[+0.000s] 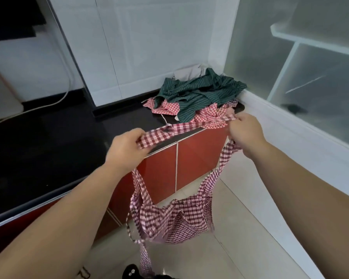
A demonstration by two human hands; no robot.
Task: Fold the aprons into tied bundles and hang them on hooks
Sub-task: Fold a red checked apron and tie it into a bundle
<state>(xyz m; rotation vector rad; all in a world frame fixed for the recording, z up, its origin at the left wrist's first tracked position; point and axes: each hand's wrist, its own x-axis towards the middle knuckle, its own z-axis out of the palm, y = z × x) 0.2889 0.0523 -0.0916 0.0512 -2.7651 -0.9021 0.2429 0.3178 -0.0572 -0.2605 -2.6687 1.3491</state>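
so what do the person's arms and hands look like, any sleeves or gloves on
Both arms are bare as far up as the picture shows: no sleeve on the left forearm or the right forearm. The left hand and the right hand wear no gloves. No watch, bracelet or ring shows on either, and there are no visible markings.

One wide-angle view from the person's head, faces forward and down toward the glossy black countertop's (48, 154) far right corner, close above the left hand (127, 150) and right hand (246, 131), pale tiled floor (240, 218) below
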